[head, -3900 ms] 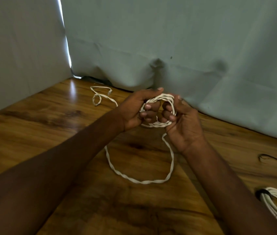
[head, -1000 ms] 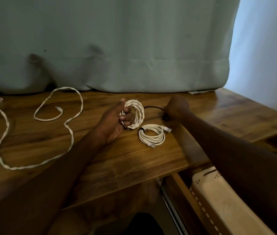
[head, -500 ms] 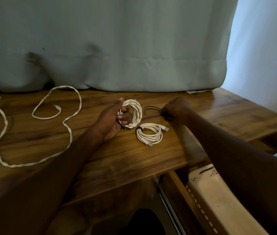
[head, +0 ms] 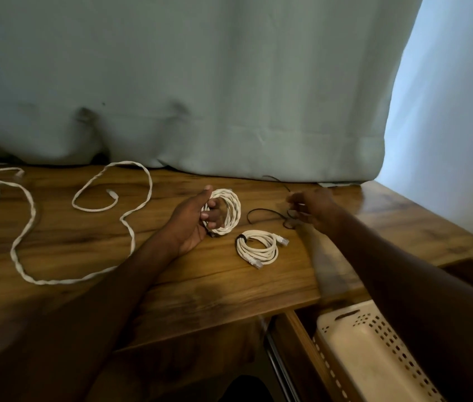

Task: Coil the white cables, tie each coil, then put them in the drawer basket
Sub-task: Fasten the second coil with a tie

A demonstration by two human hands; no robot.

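Note:
My left hand [head: 193, 220] grips a small coil of twisted white cable [head: 228, 211] just above the wooden tabletop. Right of it, my right hand [head: 312, 207] pinches a thin black tie [head: 261, 213] whose loose end trails on the wood. A finished white coil [head: 258, 248], bound by a black tie, lies flat in front of both hands. A long loose white cable [head: 31, 216] snakes across the left side of the table. The cream perforated drawer basket [head: 374, 352] sits in the open drawer at lower right, partly hidden by my right forearm.
A pale green curtain [head: 200, 97] hangs along the back of the wooden table [head: 229, 291]. The open drawer's wooden side [head: 296, 338] juts out below the table's front edge. A bright wall stands at the right.
My view swung right from the coiling spot to the drawer end. In the last second my right hand lifted from the table with the black tie; the left hand kept hold of its coil.

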